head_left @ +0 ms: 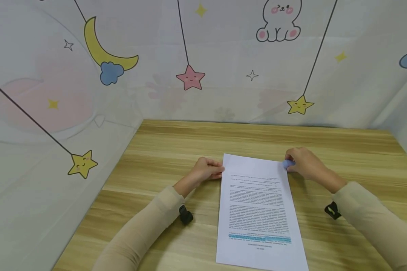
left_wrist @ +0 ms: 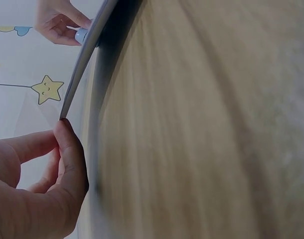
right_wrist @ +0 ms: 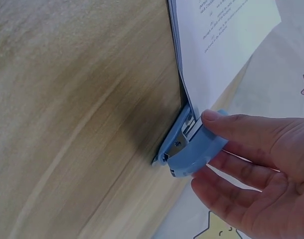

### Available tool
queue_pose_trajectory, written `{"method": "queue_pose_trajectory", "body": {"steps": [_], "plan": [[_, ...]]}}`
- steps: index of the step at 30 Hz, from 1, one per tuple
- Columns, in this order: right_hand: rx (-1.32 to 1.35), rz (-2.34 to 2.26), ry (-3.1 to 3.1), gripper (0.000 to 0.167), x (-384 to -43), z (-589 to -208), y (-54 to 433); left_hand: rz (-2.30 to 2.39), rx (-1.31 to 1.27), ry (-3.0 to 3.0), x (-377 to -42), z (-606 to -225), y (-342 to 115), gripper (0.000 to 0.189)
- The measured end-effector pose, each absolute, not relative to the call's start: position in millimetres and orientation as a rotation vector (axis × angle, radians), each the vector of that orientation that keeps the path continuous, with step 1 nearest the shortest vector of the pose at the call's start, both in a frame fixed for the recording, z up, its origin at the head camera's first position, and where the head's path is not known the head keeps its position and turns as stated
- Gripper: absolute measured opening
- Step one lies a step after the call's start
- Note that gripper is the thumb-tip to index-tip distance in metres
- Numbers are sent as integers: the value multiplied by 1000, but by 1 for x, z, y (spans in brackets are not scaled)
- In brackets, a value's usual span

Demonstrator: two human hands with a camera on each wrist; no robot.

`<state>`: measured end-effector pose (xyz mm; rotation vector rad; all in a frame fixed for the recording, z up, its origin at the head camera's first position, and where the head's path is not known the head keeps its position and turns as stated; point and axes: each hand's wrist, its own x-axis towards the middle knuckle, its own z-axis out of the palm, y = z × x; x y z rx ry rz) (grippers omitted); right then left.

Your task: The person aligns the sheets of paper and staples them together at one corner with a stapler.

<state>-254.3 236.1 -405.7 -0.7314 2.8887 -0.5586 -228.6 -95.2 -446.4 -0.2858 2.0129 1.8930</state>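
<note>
A stack of printed sheets (head_left: 257,210) lies on the table, its text upside down in the head view and a blue highlighted band near the bottom. My left hand (head_left: 208,169) pinches the left edge near the top; in the left wrist view the sheets (left_wrist: 81,67) bow up off the wood from those fingers. In my right hand (head_left: 303,162) is a small light-blue stapler (right_wrist: 197,149), gripped with the thumb on its upper arm and fingers curled behind. The stapler stands at the top right corner, with the paper edge between its two arms.
The wood-grain table (head_left: 176,139) extends around the paper. Behind and to the left hangs a pale curtain (head_left: 224,101) printed with stars, a moon and a bear. Black straps with small devices (head_left: 185,215) sit at both wrists, by the beige sleeves (head_left: 152,218).
</note>
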Motion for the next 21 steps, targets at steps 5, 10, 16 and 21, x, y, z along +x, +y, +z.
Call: {"method": "queue_pose_trajectory", "body": {"steps": [5,10,16,21], "plan": [[-696,-572,2830,27,-258,-400,235,1889,-301,2006,-228,-448,-97,22],[-646,-679,2800,51,-264,-395,236,1889,-300,2001,-229,-448,-96,23],[-644,-838,2836,67,-270,-399,231,1892,-295,1998,-229,-449,-96,22],[-677,-927,2896,61,-275,-409,226,1895,-299,1991,-229,-451,-96,21]]}}
